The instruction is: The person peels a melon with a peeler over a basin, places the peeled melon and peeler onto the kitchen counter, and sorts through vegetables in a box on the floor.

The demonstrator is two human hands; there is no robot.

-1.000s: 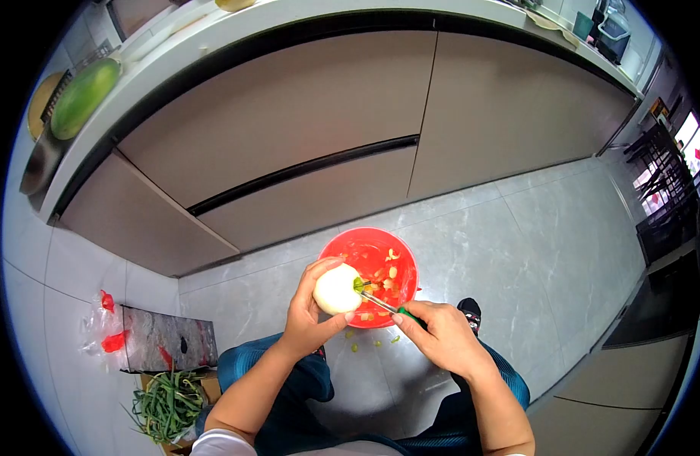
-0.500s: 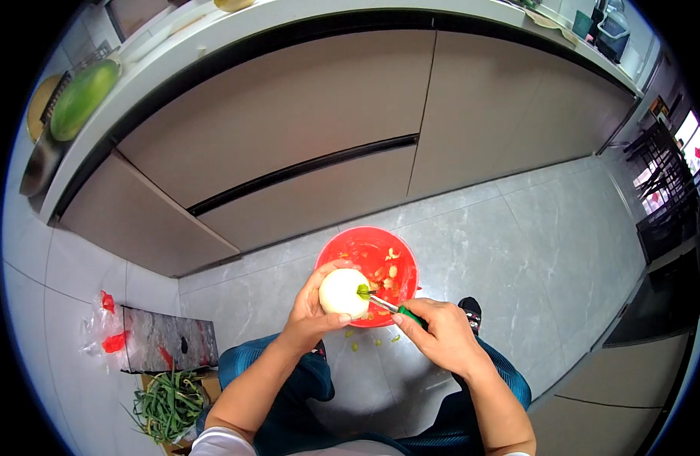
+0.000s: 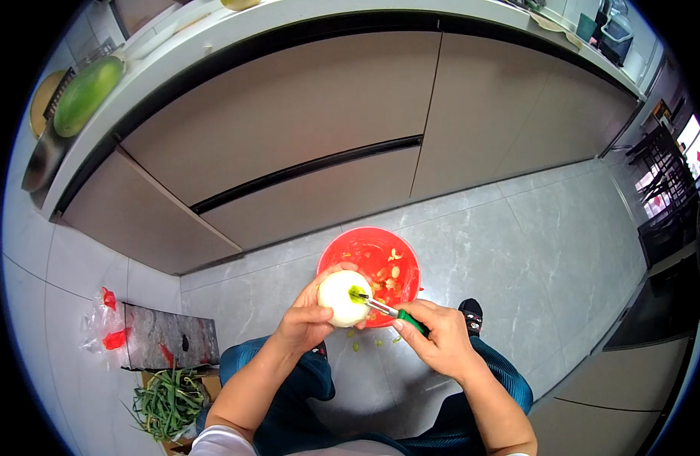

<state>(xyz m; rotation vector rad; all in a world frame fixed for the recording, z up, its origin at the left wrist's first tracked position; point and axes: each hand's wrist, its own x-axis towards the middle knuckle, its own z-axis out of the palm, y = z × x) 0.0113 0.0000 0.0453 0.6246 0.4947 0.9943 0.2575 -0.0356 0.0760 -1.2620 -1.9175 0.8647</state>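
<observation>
Produce: round and pale, held above the near left rim of the red basin, a yellow-green patch turned toward the tool
Left hand: fingers clamped around the produce, thumb laid across its near face
Right hand: fingers closed on the handle of a tool, its metal tip at the green patch
Tip: probably a peeler's point, though it is too small here to be sure
Good grip: the left thumb is best kept clear of the tip's path, as a peeled surface may slip
Good stroke: short, shallow wrist turns ought to suit, rotating the produce rather than driving the tip deep
Scrap catching: working farther in from the basin's near edge should help, as small green bits lie on the floor just outside it
Basin wall: smooth, round, glossy like plastic, with pale scraps scattered inside
Tool handle: green, rounded, plastic-looking, against a slim shiny shank
Produce skin: smooth, almost white, matte where the glare allows a look
Floor tile: hard, grey, veined like marble
</observation>
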